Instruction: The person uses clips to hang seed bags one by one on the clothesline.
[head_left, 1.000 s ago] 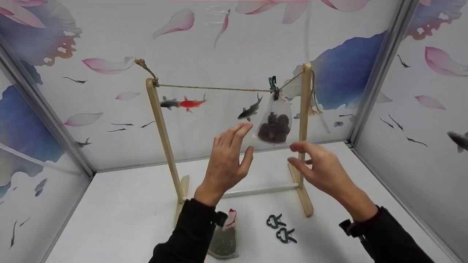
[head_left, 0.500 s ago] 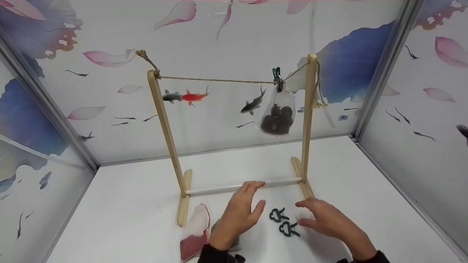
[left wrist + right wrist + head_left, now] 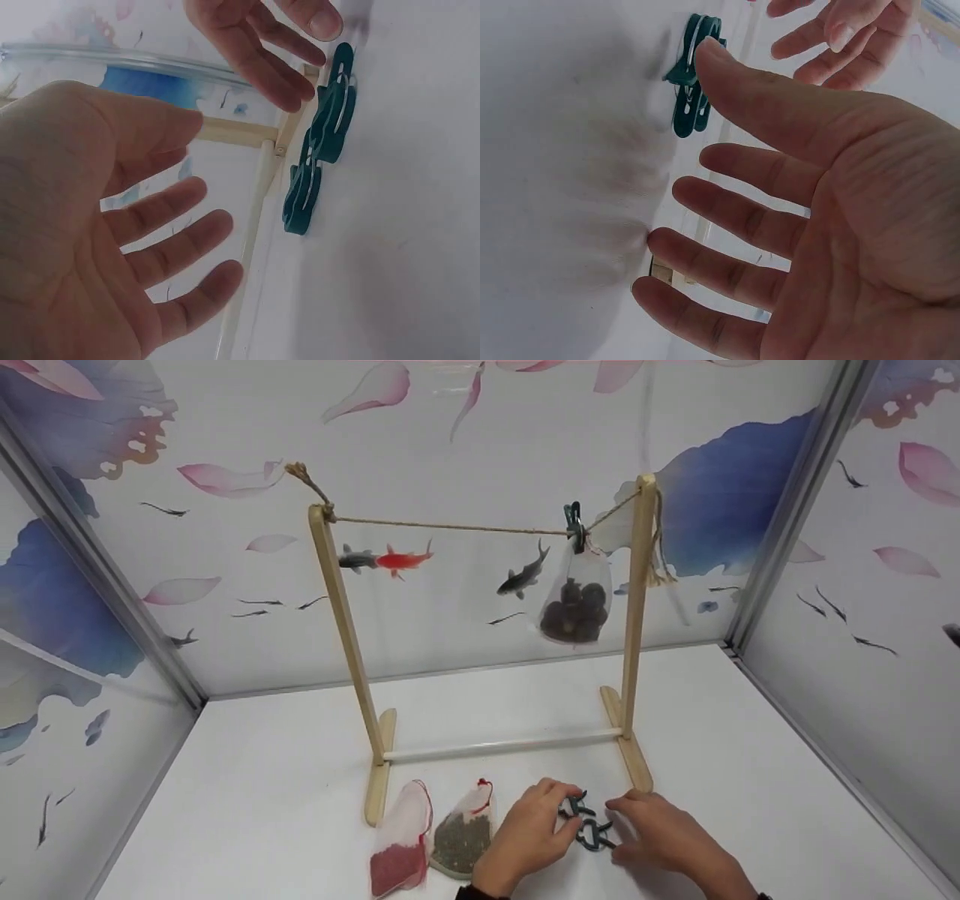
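Both hands are low on the white floor, fingers spread and relaxed, gripping nothing yet. The left hand [image 3: 529, 836] and right hand [image 3: 660, 836] flank two green clips [image 3: 586, 821] lying just in front of the wooden rack [image 3: 634, 607], at its right foot. One mesh bag of dark nuts [image 3: 574, 604] already hangs clipped on the rack's twine [image 3: 450, 526]. A red-filled bag [image 3: 400, 851] and a green-filled bag [image 3: 465, 840] lie unhung by the rack's left foot, so roughly a third looks done.
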`<state>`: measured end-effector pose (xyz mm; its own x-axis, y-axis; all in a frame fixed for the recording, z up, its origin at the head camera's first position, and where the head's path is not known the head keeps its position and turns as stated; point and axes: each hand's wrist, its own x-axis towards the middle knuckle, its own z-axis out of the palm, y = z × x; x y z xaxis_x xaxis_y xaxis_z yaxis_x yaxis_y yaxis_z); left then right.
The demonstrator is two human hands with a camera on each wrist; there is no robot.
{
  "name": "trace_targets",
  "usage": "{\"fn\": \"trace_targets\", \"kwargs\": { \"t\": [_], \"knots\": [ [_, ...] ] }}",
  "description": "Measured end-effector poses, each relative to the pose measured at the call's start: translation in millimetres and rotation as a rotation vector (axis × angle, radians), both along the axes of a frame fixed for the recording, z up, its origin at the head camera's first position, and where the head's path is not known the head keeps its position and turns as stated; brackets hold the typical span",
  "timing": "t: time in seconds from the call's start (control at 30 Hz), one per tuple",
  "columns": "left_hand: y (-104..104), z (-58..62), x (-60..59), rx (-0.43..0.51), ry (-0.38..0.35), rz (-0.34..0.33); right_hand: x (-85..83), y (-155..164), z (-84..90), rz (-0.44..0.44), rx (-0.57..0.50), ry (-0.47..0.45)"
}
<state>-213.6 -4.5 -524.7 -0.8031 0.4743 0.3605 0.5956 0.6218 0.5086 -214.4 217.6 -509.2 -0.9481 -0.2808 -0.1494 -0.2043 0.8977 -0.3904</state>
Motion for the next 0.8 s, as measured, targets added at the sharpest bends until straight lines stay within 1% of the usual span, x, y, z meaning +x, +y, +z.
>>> {"fn": "trace_targets", "kwargs": {
  "t": [0.07, 0.17, 0.23, 0.3, 0.4, 0.47, 0.6, 0.7, 0.8],
  "knots": [
    [4, -4.1, 2.9, -0.066, -0.052, 0.002, 1.3, 0, -2.5, 0.006, 0.009, 0.019],
    [8, -9.4, 6.2, -0.166, -0.109, 0.008, 3.5, -1, -5.6, 0.027, 0.002, 0.065],
    [11, -12.0, 7.2, -0.213, -0.121, 0.014, 4.3, -1, -7.0, 0.044, -0.005, 0.093],
    [13, -12.8, 7.7, -0.238, -0.135, 0.025, 4.4, 0, -7.6, 0.052, -0.012, 0.105],
    [14, -13.3, 8.0, -0.251, -0.139, 0.033, 3.3, 1, -9.1, 0.06, -0.016, 0.117],
    [14, -13.5, 8.1, -0.26, -0.143, 0.034, 2.4, 3, -10.6, 0.08, -0.023, 0.133],
    [12, -15.3, 8.4, -0.271, -0.107, 0.036, 0.8, 5, -13.0, 0.136, -0.036, 0.167],
    [11, -15.5, 8.9, -0.274, -0.078, 0.038, -0.5, 6, -13.4, 0.14, -0.044, 0.155],
    [10, -15.8, 8.5, -0.267, -0.064, 0.039, -1.6, 6, -13.3, 0.148, -0.053, 0.135]
  ]
}}
